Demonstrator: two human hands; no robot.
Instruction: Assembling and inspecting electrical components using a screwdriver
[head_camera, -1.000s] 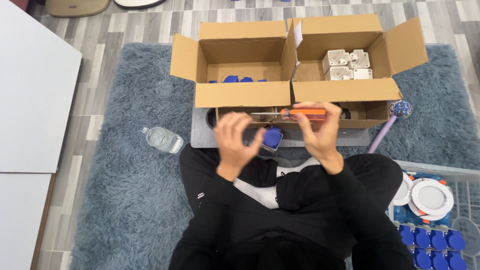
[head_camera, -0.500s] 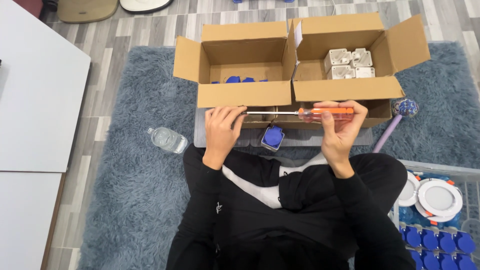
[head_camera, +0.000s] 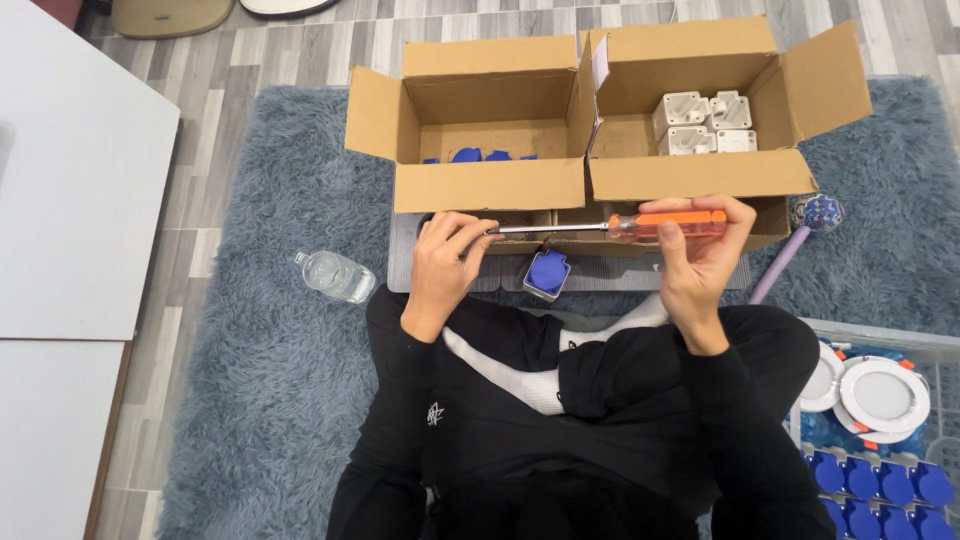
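I hold a screwdriver (head_camera: 600, 228) level in front of me. My right hand (head_camera: 700, 255) grips its orange handle, and my left hand (head_camera: 447, 265) pinches the tip of the metal shaft. Below the shaft a small blue socket part (head_camera: 547, 273) lies on a grey mat (head_camera: 620, 275). Behind the tool stand two open cardboard boxes: the left box (head_camera: 480, 185) holds blue parts, the right box (head_camera: 700, 175) holds white plastic housings (head_camera: 700, 122). I sit cross-legged in black clothes with white socks.
A clear plastic bottle (head_camera: 335, 276) lies on the grey shaggy rug (head_camera: 250, 330) to my left. A white table (head_camera: 70, 180) borders the left side. At the right, a bin (head_camera: 880, 400) holds round white lamps and several blue parts. A purple-handled tool (head_camera: 800, 235) lies beside the right box.
Both hands moved apart from the blue part, which now lies on the mat. The screwdriver is stretched level between them, my left hand now at its tip.
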